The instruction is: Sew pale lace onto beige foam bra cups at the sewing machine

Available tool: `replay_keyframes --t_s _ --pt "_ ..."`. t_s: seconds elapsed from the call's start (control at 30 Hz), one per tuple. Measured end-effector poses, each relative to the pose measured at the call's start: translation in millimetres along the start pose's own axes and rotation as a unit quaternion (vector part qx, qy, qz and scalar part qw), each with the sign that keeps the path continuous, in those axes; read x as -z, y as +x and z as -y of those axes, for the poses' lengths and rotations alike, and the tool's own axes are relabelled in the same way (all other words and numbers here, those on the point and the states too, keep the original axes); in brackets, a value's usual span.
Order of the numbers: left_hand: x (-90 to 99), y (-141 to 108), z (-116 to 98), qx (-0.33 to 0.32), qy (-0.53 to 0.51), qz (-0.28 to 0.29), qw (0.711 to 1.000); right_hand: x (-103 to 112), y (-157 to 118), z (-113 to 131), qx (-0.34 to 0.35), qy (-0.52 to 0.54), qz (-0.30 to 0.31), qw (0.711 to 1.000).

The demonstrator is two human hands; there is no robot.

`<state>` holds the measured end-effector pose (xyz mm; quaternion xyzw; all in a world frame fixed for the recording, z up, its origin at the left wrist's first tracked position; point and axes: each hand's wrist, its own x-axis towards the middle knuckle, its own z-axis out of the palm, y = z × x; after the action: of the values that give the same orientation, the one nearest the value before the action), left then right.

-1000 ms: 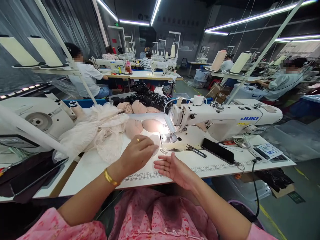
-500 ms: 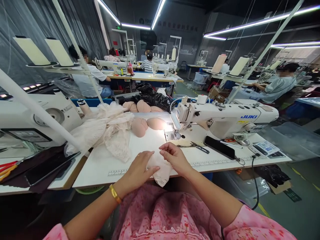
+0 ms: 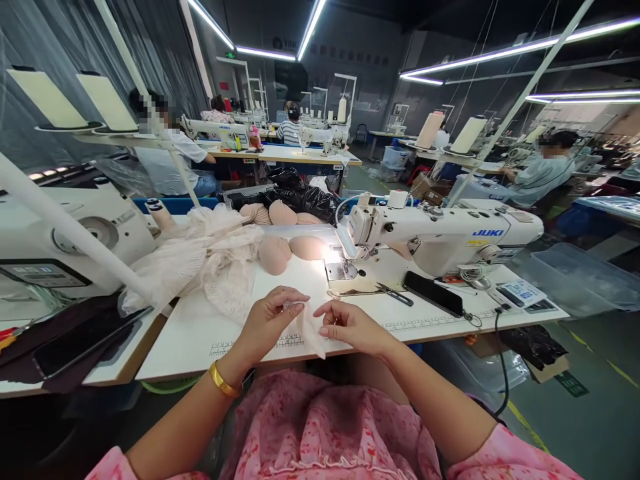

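A small piece of pale, thin fabric (image 3: 311, 332) hangs between my hands over the table's front edge. My left hand (image 3: 275, 317) pinches its upper edge between thumb and fingers. Just to the right, my right hand (image 3: 353, 325) has its fingers curved and its thumb apart from the index finger, close beside the fabric; nothing shows in its grasp. Beyond my hands lie beige bra cups (image 3: 274, 255) and a heap of cream lace fabric (image 3: 220, 257). The sewing machine (image 3: 425, 230) stands at the right with its lamp lit over the needle plate (image 3: 343, 269).
Thread snips (image 3: 395, 294) and a black phone (image 3: 433, 293) lie on the table right of my hands. A second sewing machine (image 3: 85, 233) stands at the left. More cups (image 3: 285, 213) and a black plastic bag (image 3: 305, 193) are at the back. Co-workers sit farther off.
My left hand has closed its thumb and fingers on the fabric's edge and lifted it. My right hand has lowered slightly, its thumb and index finger parting. The view has shifted a little.
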<state>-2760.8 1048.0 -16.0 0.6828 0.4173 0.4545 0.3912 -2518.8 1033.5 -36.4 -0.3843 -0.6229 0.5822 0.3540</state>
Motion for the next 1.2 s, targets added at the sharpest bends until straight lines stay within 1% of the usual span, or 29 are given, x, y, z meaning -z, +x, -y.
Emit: replay_keyframes --t_s 0.07,0.17,0.23,0.3,0.37,0.43,0.53,0.6,0.7,0.77,0.8,0.9,0.93,0.97,1.0,1.07,1.13,1.2 --pt "-3.1 -1 -2 -0.004 -0.017 -0.022 1.0 1 2 -1 0.0 -0.001 0.001 1.0" --pt "-9.1 -3 -8 -0.01 0.006 -0.037 0.999 2 4 2 0.025 -0.011 -0.04 0.999" --pt "-13.6 -4 -14 -0.025 0.029 -0.022 0.999 2 6 5 0.049 -0.024 -0.049 0.997" --pt "-17.5 -4 -20 -0.043 0.049 -0.001 0.998 0 6 8 0.069 -0.042 -0.039 0.996" --pt "-19.7 -5 -27 -0.043 0.066 0.006 0.997 1 5 10 0.082 -0.06 -0.043 0.994" --pt "-19.8 -6 -33 -0.012 0.063 -0.003 0.998 4 2 12 0.082 -0.065 -0.053 0.993" --pt "-19.4 -8 -35 0.073 -0.01 -0.001 0.997 10 -6 13 0.074 -0.04 -0.045 0.995" --pt "-21.1 -8 -32 0.136 -0.075 0.028 0.987 13 -10 15 0.089 -0.001 -0.035 0.995" --pt "-25.7 -6 -26 0.225 -0.137 0.1 0.959 16 -12 16 0.097 0.052 -0.024 0.994" --pt "-27.5 -3 -23 0.248 -0.154 0.115 0.949 20 -11 14 0.074 0.051 -0.011 0.996" --pt "-27.4 -1 -22 0.245 -0.163 0.109 0.949 23 -10 12 0.056 0.044 0.009 0.997" --pt "-24.3 6 -24 0.202 -0.206 0.06 0.955 32 -9 3 -0.007 0.009 0.1 0.995" --pt "-23.2 9 -26 0.19 -0.221 0.047 0.955 35 -9 0 -0.021 -0.005 0.122 0.992" --pt "-22.4 11 -27 0.18 -0.231 0.036 0.955 38 -9 -2 -0.025 -0.016 0.127 0.992" --pt "-22.3 13 -27 0.173 -0.236 0.027 0.956 39 -9 -3 -0.018 -0.022 0.111 0.993" --pt "-24.4 14 -26 0.161 -0.227 0.022 0.96 40 -9 -3 0.014 -0.017 0.042 0.999" --pt "-29.3 14 -24 0.14 -0.182 0.028 0.973 37 -7 0 0.053 -0.013 -0.009 0.998" --pt "-35.3 11 -22 0.107 -0.094 0.041 0.989 31 -4 4 0.076 -0.017 -0.002 0.997"
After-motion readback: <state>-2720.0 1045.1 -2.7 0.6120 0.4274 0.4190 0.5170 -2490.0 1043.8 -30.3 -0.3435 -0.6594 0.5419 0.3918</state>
